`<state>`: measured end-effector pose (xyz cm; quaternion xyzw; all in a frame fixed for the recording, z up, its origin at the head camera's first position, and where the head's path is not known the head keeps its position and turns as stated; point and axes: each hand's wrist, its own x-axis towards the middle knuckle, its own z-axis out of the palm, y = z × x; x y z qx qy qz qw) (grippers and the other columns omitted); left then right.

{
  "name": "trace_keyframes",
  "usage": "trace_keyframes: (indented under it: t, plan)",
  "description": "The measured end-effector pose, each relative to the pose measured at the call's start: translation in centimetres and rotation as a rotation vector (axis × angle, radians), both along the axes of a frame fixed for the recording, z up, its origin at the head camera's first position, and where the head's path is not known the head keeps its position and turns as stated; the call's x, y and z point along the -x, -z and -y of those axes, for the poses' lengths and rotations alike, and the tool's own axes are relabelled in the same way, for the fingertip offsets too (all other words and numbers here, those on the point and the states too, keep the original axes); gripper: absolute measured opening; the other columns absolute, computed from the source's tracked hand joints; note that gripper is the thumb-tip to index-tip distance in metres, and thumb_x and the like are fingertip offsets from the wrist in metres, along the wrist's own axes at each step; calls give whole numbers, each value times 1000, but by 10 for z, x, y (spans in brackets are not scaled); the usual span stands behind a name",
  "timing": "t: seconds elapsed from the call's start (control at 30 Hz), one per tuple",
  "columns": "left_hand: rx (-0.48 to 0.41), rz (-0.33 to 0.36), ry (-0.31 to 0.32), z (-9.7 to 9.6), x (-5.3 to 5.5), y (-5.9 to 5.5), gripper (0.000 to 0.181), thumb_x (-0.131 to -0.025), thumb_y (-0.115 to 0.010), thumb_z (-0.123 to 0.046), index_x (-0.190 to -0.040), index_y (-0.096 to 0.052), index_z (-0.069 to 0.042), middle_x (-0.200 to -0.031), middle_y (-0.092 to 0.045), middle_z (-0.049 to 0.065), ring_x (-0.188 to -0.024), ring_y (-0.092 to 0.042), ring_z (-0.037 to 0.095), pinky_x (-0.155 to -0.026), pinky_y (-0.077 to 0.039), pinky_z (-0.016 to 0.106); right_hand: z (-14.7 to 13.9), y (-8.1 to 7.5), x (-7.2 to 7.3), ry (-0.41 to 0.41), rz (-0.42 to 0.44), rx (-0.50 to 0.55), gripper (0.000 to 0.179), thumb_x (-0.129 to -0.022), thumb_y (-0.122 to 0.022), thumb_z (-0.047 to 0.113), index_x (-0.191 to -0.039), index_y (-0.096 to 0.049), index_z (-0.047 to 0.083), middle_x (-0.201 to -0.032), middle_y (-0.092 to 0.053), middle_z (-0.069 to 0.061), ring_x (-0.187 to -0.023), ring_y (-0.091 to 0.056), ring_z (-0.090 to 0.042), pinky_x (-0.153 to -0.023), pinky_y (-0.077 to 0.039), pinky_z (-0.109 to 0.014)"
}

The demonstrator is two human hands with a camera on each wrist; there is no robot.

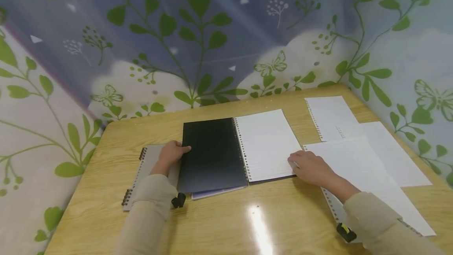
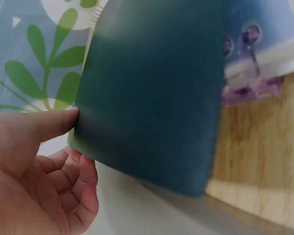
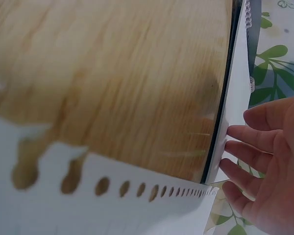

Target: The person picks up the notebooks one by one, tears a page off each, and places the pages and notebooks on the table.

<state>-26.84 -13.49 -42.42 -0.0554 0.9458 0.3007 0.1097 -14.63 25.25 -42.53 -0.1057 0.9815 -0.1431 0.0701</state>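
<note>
A notebook lies spread on the table, its black cover on the left and white lined pages on the right, joined along a punched spine. My left hand pinches the cover's outer left edge; in the left wrist view the thumb lies over the cover and the fingers curl underneath. At the right edge of the pages, near the lower corner, rests my right hand. Its fingertips touch the page edge in the right wrist view, fingers extended and apart.
Partly under my left arm is a grey ring-bound notebook. A blue-and-white item with purple rings pokes out below the black cover. Loose punched sheets overlap at the right. A leaf-patterned wall covering borders the wooden table.
</note>
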Motion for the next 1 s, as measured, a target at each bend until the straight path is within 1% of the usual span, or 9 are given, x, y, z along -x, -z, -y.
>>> trace_keyframes:
  t: [0.13, 0.23, 0.33, 0.4, 0.47, 0.57, 0.67, 0.8, 1.0]
  plan:
    - [-45, -4, -6, 2, 1, -4, 36, -88, -59, -31, -67, -37, -12, -56, -31, -3, -52, -32, 13, -51, -29, 27, -1, 1, 1, -6, -9, 4, 37, -91, -46, 16, -121, -57, 0, -127, -53, -20, -118, -46, -43, -91, -40, -59]
    - [-139, -6, -8, 2, 1, -11, 27, -90, -56, -32, -83, -47, -7, -66, -41, 0, -60, -42, 15, -57, -39, 28, -1, 0, 3, -1, 26, 54, 36, -92, -44, 17, -121, -57, -1, -127, -53, -22, -119, -45, -43, -92, -38, -59]
    - [-296, -3, 2, -2, 1, -25, 35, -94, -51, -32, -114, -50, -2, -94, -56, 10, -81, -56, 22, -74, -50, 35, -1, -6, 6, 40, 107, 196, 40, -94, -43, 18, -125, -51, -4, -130, -48, -26, -121, -42, -45, -97, -36, -58]
    - [-400, -4, 16, -8, 1, -38, 44, -95, -48, -31, -129, -45, -3, -117, -54, 15, -97, -58, 27, -85, -50, 39, 2, -12, 9, 79, 151, 312, 42, -95, -43, 20, -127, -48, -6, -132, -46, -28, -122, -41, -45, -99, -35, -56]
    - [-479, -1, 39, -16, 0, -51, 47, -96, -46, -31, -135, -41, -5, -128, -50, 17, -101, -58, 27, -88, -50, 38, 7, -21, 11, 105, 191, 409, 45, -95, -44, 24, -130, -45, -4, -135, -43, -27, -124, -40, -43, -100, -35, -54]
    - [-579, 9, 78, -30, -2, -70, 48, -96, -47, -30, -138, -39, -8, -132, -48, 16, -91, -61, 19, -84, -51, 33, 19, -36, 16, 71, 207, 481, 46, -96, -45, 31, -131, -46, 2, -136, -45, -21, -126, -39, -40, -101, -36, -54]
    - [-645, 27, 127, -46, -4, -85, 49, -95, -49, -27, -139, -39, -8, -131, -49, 17, -81, -62, 13, -82, -53, 31, 34, -51, 18, -28, 192, 499, 49, -95, -46, 37, -132, -46, 5, -136, -46, -16, -128, -40, -36, -102, -36, -53]
    - [-715, 62, 155, -70, -3, -101, 50, -93, -54, -25, -136, -39, -5, -126, -52, 20, -82, -65, 17, -84, -53, 34, 63, -72, 15, -144, 141, 500, 58, -92, -49, 45, -135, -42, 7, -137, -48, -12, -128, -42, -31, -102, -37, -50]
    - [-728, 70, 213, -101, 0, -111, 53, -91, -57, -27, -133, -38, -1, -121, -55, 21, -101, -63, 33, -83, -54, 35, 103, -105, 7, -114, 106, 500, 73, -87, -50, 56, -143, -31, 13, -134, -52, -10, -123, -49, -28, -98, -43, -47]
